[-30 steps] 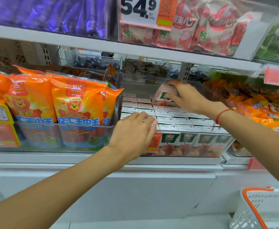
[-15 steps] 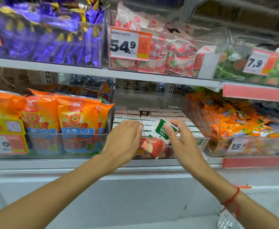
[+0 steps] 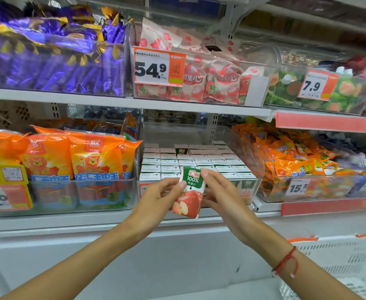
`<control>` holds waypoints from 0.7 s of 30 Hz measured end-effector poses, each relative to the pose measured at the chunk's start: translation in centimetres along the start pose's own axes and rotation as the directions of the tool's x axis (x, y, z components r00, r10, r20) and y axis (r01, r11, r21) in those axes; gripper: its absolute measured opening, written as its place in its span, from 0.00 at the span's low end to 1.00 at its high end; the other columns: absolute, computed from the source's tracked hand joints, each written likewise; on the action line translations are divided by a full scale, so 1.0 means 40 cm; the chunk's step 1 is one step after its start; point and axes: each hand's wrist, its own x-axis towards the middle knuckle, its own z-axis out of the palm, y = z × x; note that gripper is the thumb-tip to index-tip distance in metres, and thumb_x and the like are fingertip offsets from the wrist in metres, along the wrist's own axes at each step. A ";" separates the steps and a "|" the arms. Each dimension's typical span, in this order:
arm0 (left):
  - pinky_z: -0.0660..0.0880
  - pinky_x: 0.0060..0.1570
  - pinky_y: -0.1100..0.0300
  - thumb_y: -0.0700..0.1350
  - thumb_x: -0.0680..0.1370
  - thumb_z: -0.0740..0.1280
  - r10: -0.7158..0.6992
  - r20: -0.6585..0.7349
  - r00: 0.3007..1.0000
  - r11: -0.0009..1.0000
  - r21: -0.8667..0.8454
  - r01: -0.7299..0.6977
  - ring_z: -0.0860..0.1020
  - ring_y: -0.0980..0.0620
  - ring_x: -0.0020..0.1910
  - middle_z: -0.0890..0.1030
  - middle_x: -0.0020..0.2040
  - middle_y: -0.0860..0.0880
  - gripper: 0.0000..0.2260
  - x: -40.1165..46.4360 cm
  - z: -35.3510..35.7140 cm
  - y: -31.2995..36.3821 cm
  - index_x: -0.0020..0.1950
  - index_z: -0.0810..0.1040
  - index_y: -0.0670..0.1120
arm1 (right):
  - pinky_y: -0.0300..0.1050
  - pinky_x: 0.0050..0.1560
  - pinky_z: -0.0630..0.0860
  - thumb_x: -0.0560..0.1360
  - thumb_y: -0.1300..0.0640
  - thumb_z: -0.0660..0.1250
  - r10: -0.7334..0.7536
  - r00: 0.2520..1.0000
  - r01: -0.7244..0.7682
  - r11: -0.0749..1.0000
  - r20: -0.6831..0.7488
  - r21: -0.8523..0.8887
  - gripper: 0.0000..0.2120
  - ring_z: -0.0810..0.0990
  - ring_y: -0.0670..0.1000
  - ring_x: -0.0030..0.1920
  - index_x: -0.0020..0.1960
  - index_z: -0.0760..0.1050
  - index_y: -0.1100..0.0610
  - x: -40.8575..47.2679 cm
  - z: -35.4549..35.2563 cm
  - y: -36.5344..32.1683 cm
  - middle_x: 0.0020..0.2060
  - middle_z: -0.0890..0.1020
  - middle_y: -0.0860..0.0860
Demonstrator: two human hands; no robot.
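Between two bare hands, in front of a shop shelf, a small juice carton (image 3: 189, 191) is held in the air. Its top half is green with a red logo and "100%" in white; its lower half shows red apples, one cut open. It leans slightly, with its bottom toward the right. The left hand (image 3: 156, 198) pinches its left edge with the fingertips. The right hand (image 3: 223, 195) pinches its right edge, with the forefinger on the top corner. A red string bracelet (image 3: 286, 263) circles the right wrist.

Half a second ago only the right hand held the carton, more sharply tilted and closer to the shelf, while the left hand hovered beside it. A second ago the right hand was lifting it from the back of the bin.

Just behind the carton a clear plastic bin (image 3: 256, 187) holds tidy rows of matching cartons (image 3: 190, 161). Orange sausage packets (image 3: 95, 161) stand to the left and loose orange snack packs (image 3: 290, 156) lie to the right. On the shelf above are purple-wrapped sweets (image 3: 54, 59) and a price tag (image 3: 159, 69) reading 54.9. A white basket (image 3: 337, 263) with orange trim sits at lower right.
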 end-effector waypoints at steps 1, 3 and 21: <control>0.76 0.38 0.70 0.51 0.78 0.65 -0.013 -0.030 0.999 0.999 -0.030 0.013 0.82 0.63 0.45 0.83 0.49 0.55 0.08 -0.001 0.002 -0.002 0.56 0.78 0.53 | 0.43 0.49 0.81 0.77 0.44 0.63 0.012 1.000 -0.012 1.000 0.018 -0.008 0.16 0.84 0.50 0.51 0.61 0.75 0.51 0.002 0.002 0.001 0.52 0.85 0.52; 0.76 0.37 0.71 0.51 0.78 0.66 -0.022 -0.070 0.997 0.996 -0.082 0.017 0.82 0.64 0.45 0.83 0.47 0.57 0.03 -0.003 0.003 -0.008 0.51 0.76 0.57 | 0.40 0.49 0.81 0.79 0.45 0.62 0.015 0.999 -0.012 0.998 0.042 -0.064 0.16 0.84 0.49 0.51 0.62 0.76 0.51 0.003 0.003 0.006 0.51 0.85 0.51; 0.76 0.35 0.71 0.50 0.78 0.66 -0.060 -0.192 0.979 0.987 -0.161 0.029 0.82 0.65 0.42 0.82 0.51 0.54 0.11 0.006 0.016 -0.015 0.59 0.76 0.50 | 0.33 0.53 0.77 0.73 0.54 0.73 -0.026 0.986 0.049 0.989 0.164 -0.138 0.12 0.81 0.39 0.53 0.55 0.78 0.44 -0.025 -0.035 0.014 0.50 0.85 0.40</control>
